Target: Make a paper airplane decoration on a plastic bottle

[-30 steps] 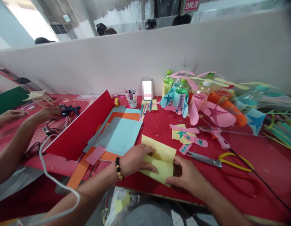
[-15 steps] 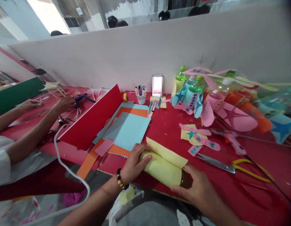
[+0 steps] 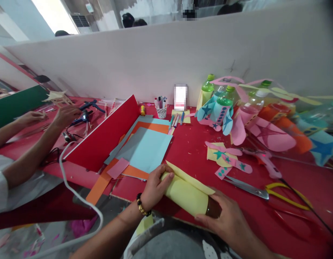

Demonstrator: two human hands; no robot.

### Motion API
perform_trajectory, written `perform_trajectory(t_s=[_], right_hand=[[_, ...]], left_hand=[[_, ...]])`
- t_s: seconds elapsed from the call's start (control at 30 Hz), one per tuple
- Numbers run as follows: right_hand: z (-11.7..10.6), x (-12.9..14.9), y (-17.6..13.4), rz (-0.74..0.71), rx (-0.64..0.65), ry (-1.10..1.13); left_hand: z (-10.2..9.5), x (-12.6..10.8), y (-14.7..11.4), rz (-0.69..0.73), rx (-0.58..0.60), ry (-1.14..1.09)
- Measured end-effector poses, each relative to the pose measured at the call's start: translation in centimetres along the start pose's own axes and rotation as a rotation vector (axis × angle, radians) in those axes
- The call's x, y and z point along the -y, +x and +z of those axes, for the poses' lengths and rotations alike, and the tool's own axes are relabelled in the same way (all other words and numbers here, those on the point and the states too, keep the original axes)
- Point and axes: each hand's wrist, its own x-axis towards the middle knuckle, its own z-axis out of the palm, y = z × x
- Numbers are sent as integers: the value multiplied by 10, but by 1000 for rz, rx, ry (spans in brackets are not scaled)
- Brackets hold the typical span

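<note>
Both hands hold a glossy brown bottle [image 3: 213, 208] lying on its side, most of it wrapped in a sheet of yellow paper [image 3: 186, 197]. My left hand [image 3: 158, 185] grips the paper-covered left end, thumb on top and fingers behind. Around the bare brown end at the right, my right hand [image 3: 222, 212] is closed, its fingers against the paper's far edge. A loose flap of the paper stands up along the bottle's far side. The bottle's ends are hidden by my hands.
Scissors [image 3: 263, 192], a pink glue gun [image 3: 266, 160] and star-marked paper pieces [image 3: 222, 155] lie right. Paper-decorated bottles [image 3: 225, 104] stand behind. Coloured sheets [image 3: 147, 147], a pen cup [image 3: 161, 111] and a red board [image 3: 109, 136] are left. Beyond it are another person's hands [image 3: 66, 115].
The yellow flap has come down closer against the bottle, and my fingers have closed in along its edge. At the left, the other person's hand has shifted slightly leftward.
</note>
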Motion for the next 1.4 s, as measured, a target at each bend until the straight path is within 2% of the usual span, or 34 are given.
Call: perform_trajectory(t_s=[0.13, 0.3, 0.53, 0.77, 0.93, 1.07, 1.13, 1.4], right_hand=[[0, -1, 0, -9, -23, -9], [-3, 2, 1, -24, 24, 27], [-3, 3, 2, -27, 21, 76], [-7, 10, 4, -1, 26, 62], [-8, 11, 5, 39, 56, 58], [-7, 8, 5, 52, 34, 140], [-7, 8, 6, 58, 25, 178], [-12, 4, 14, 156, 146, 486]], left_hand=[[3, 5, 3, -62, 0, -60], [6, 8, 4, -69, -17, -185], [10, 6, 5, -167, -26, -368], [13, 1, 9, -89, -108, -488], [14, 2, 11, -136, -59, -594], [12, 0, 12, -279, 6, -617], [12, -2, 12, -318, -1, -615], [12, -2, 21, -302, 8, -599]])
